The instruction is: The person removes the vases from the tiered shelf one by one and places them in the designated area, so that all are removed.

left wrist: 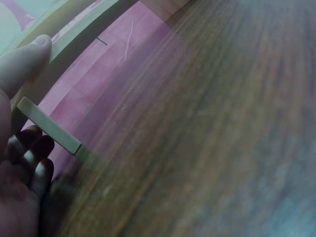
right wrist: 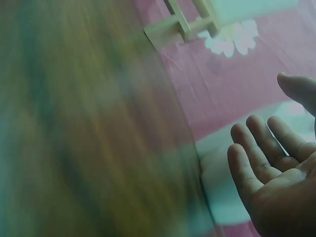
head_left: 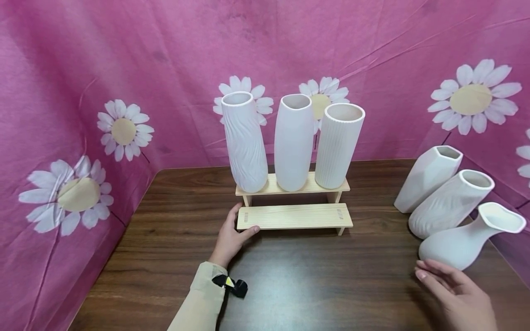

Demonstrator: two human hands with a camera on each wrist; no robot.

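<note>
A two-step light wooden stand [head_left: 295,217] sits mid-table. Three white vases stand upright on its upper step: one with wavy grooves [head_left: 246,142], a smooth one [head_left: 294,142] and a finely ribbed one [head_left: 340,147]. My left hand [head_left: 232,236] grips the left end of the lower step, thumb at the front edge; in the left wrist view its fingers [left wrist: 42,153] curl beneath the board. Beside a white flared-neck vase [head_left: 451,246] at the right is my right hand [head_left: 459,292], fingers loosely bent and holding nothing. Whether it touches the vase, I cannot tell.
Behind the flared vase are a leaf-textured white vase [head_left: 447,207] and a faceted white vase [head_left: 426,179], close together at the table's right side. A pink cloth [head_left: 186,55] with daisies surrounds the dark wooden table [head_left: 165,220]. A black strap [head_left: 236,286] is on the left wrist.
</note>
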